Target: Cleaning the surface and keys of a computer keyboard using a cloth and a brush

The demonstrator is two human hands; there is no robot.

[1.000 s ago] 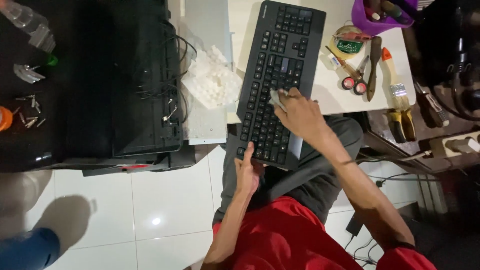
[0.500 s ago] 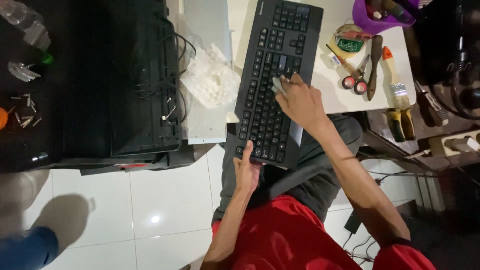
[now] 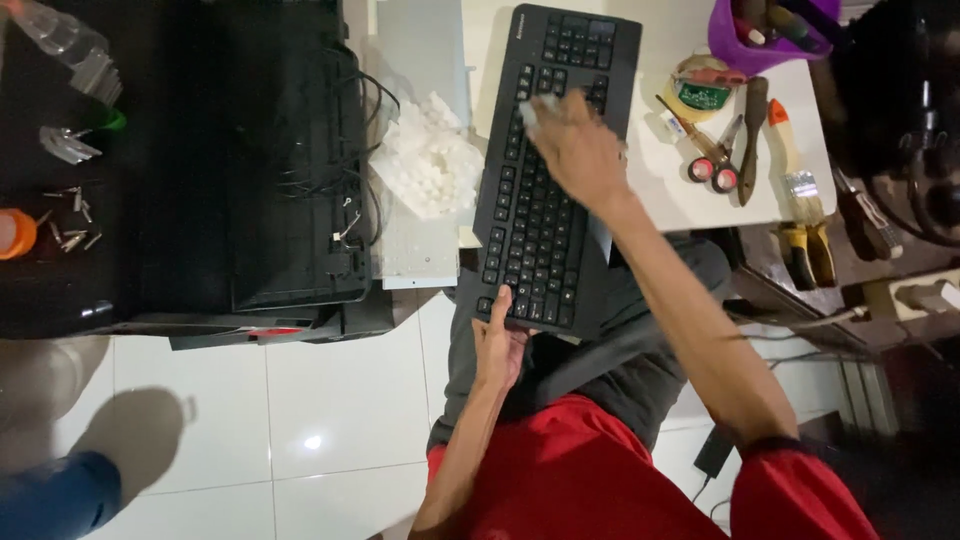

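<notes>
The right hand has slid up the black keyboard since a moment ago, its fingers pinching a small white wad against the upper keys, so the wiping advances. The left hand stays clamped on the keyboard's near edge, steadying it over the lap.
</notes>
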